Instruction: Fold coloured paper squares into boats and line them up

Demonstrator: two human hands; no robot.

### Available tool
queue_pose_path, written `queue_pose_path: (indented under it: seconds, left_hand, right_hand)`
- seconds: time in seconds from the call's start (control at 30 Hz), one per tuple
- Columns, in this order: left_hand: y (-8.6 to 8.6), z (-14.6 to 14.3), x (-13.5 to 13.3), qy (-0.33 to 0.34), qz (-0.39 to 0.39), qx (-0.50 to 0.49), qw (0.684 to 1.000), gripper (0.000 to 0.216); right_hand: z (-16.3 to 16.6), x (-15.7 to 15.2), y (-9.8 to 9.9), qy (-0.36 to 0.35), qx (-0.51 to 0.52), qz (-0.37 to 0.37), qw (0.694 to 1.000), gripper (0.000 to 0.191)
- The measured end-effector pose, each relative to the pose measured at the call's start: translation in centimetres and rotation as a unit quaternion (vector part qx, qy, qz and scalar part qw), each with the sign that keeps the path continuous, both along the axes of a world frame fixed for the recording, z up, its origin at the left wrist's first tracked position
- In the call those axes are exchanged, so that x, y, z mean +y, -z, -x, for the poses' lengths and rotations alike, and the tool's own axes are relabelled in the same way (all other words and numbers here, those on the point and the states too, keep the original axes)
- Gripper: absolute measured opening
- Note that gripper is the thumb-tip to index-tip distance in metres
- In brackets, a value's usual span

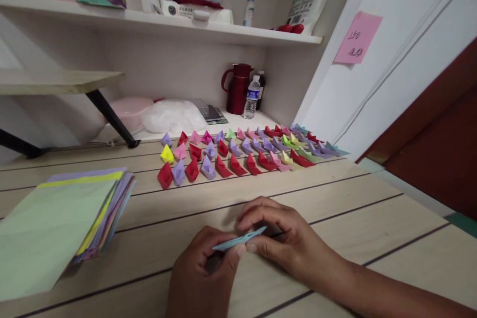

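Observation:
A small piece of light blue folded paper [238, 241] is held over the table, seen nearly edge-on with several thin layers showing. My left hand [208, 268] pinches its left part between the thumb in front and the bent fingers behind. At the right end of the paper, my right hand [283, 238] has its thumb on the near side and its fingers curled round the far side. The two thumbs almost meet. Beyond my hands, several folded paper boats stand in rows, among them a red boat [165, 175] and a yellow boat [167, 154].
A stack of coloured paper sheets [55, 228] lies at the left on the slatted wooden table [160, 278]. Behind the boats stand a dark red jug [238, 89] and a water bottle [252, 98]. A small raised shelf [55, 82] with black legs stands at the left.

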State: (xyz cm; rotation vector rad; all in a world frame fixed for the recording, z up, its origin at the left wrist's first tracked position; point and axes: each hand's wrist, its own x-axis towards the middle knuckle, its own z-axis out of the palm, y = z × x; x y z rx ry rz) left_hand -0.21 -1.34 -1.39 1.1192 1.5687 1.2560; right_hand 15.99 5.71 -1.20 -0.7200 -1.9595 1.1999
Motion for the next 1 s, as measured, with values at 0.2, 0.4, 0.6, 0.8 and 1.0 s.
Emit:
queue_pose_path:
  seconds: [0.2, 0.4, 0.6, 0.8, 1.0]
  left_hand:
    - [-0.16, 0.02, -0.06, -0.009, 0.001, 0.057, 0.998, 0.013]
    - [-0.04, -0.16, -0.08, -0.012, 0.003, 0.071, 0.997, 0.012]
    - [0.20, -0.35, -0.17, -0.007, 0.000, 0.083, 0.997, 0.012]
    - [0.50, -0.47, -0.34, 0.008, 0.015, 0.075, 0.997, 0.013]
    - [0.17, -0.18, -0.53, 0.043, 0.019, 0.032, 0.998, 0.041]
  right_hand:
    - [-0.07, 0.07, 0.09, -0.021, -0.015, -0.026, 0.999, 0.009]
    - [-0.16, -0.07, -0.18, -0.021, -0.041, -0.056, 0.997, 0.007]
    - [-0.42, -0.07, -0.34, -0.023, -0.050, -0.097, 0.994, 0.014]
    - [-0.69, -0.07, -0.43, -0.001, -0.065, 0.080, 0.995, 0.024]
    - [-0.66, 0.20, 0.08, -0.010, 0.010, 0.271, 0.963, 0.032]
